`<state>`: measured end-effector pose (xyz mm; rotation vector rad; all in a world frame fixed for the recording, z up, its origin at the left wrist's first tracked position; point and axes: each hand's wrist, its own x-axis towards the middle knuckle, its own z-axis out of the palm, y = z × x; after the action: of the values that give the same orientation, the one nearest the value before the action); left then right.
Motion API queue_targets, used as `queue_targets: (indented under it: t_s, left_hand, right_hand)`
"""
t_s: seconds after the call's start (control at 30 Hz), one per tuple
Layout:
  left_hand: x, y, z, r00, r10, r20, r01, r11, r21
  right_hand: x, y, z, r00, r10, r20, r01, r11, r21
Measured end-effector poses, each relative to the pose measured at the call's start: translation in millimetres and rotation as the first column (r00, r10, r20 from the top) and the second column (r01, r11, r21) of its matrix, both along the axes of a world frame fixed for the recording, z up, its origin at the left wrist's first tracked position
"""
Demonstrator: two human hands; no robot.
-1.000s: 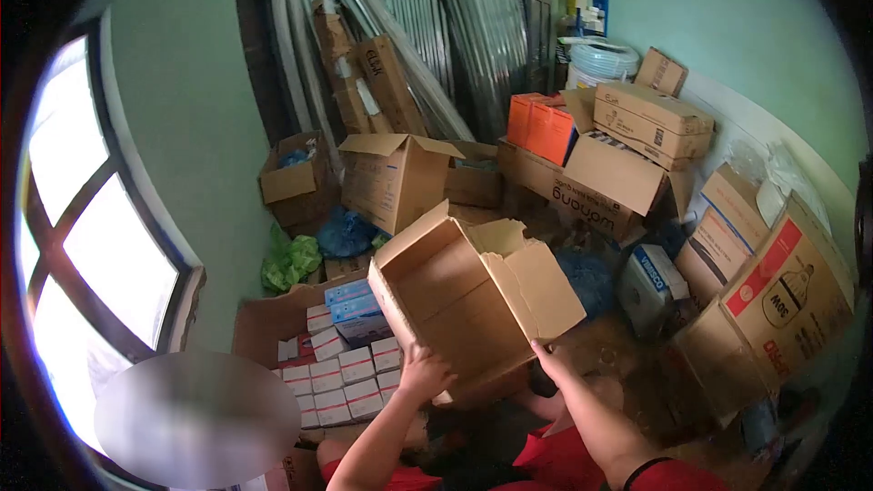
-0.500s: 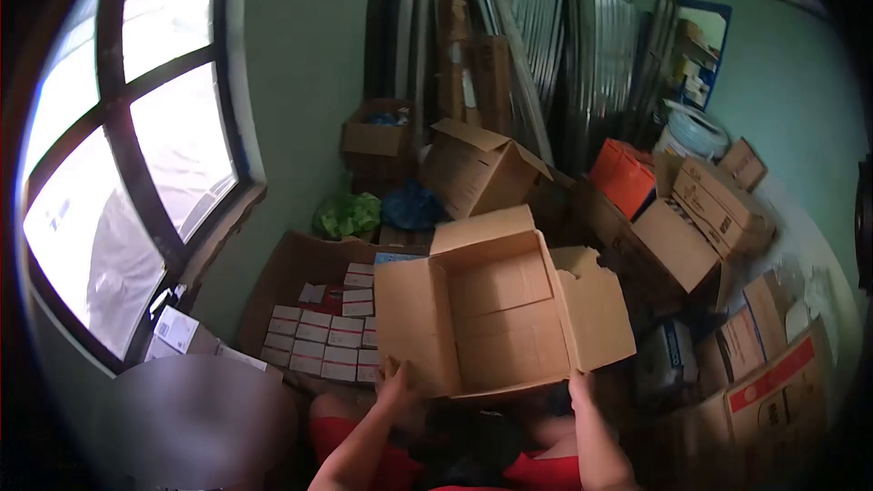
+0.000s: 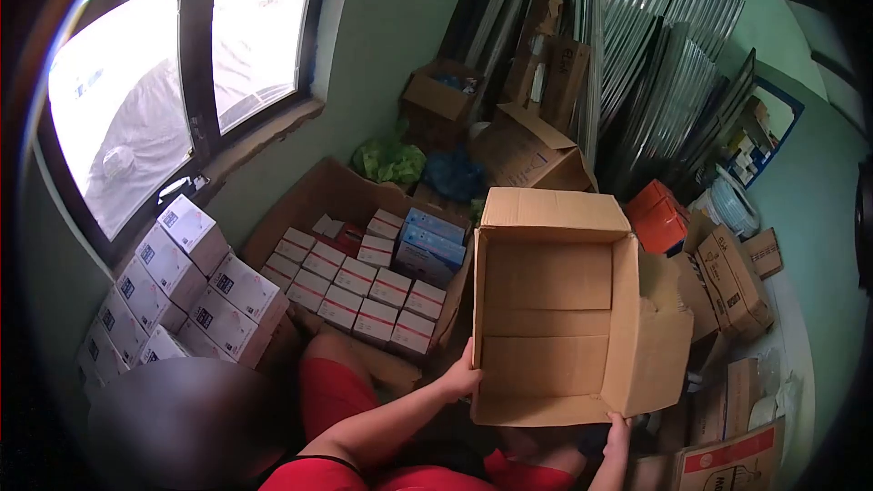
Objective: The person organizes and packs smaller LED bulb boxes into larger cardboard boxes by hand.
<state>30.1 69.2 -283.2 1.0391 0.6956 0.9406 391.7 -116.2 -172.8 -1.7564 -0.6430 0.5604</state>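
In front of me I hold up an open cardboard box [image 3: 546, 314] with nothing inside it. Its top flap and right flap are spread outward. My left hand [image 3: 462, 376] is closed on the box's lower left edge. At the bottom right corner, my right hand [image 3: 617, 433] grips the edge with the thumb on the outside. Left of the box, a larger carton [image 3: 314, 189] holds several small white boxes [image 3: 356, 275] with red stripes and a few blue boxes [image 3: 430, 245].
White boxes [image 3: 182, 277] are stacked under the window at left. A green bag [image 3: 389, 162] and a blue bag [image 3: 454, 174] lie behind the carton. Metal sheets [image 3: 627, 36] lean on the back wall. Cardboard boxes [image 3: 727, 277] and an orange box [image 3: 657, 216] are piled at right.
The view has swung to the left, bringing the stacked white boxes into sight. The cardboard box has turned and moved rightward in view, still in both hands.
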Motion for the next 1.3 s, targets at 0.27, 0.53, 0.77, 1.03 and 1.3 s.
queue_targets:
  t_s: [0.27, 0.53, 0.77, 1.03, 1.3]
  left_hand:
    - [-53.8, -24.3, 84.6, 0.973, 0.193, 0.125, -0.173, 0.973, -0.154]
    - [-135.5, -1.5, 131.4, 0.831, 0.504, 0.234, -0.368, 0.815, -0.447]
    - [-203.5, 69.9, 137.1, 0.783, 0.554, 0.284, -0.416, 0.805, -0.423]
    - [-202.9, 83.6, 134.8, 0.676, 0.718, 0.165, -0.683, 0.694, -0.227]
    - [-180.5, 62.2, 105.8, 0.647, 0.757, 0.096, -0.738, 0.652, -0.174]
  right_hand:
    - [-24.8, 49.9, 37.3, 0.971, 0.012, 0.237, -0.059, 0.979, 0.193]
    - [-49.4, 115.9, -15.1, 0.994, 0.019, -0.104, 0.009, 0.965, 0.263]
    - [-102.5, 126.5, -9.7, 0.937, 0.212, -0.276, -0.14, 0.955, 0.26]
    - [-147.7, 165.8, -38.5, 0.938, 0.343, -0.045, -0.333, 0.93, 0.153]
    - [-219.6, 203.7, -32.9, 0.789, 0.598, -0.142, -0.599, 0.8, 0.041]
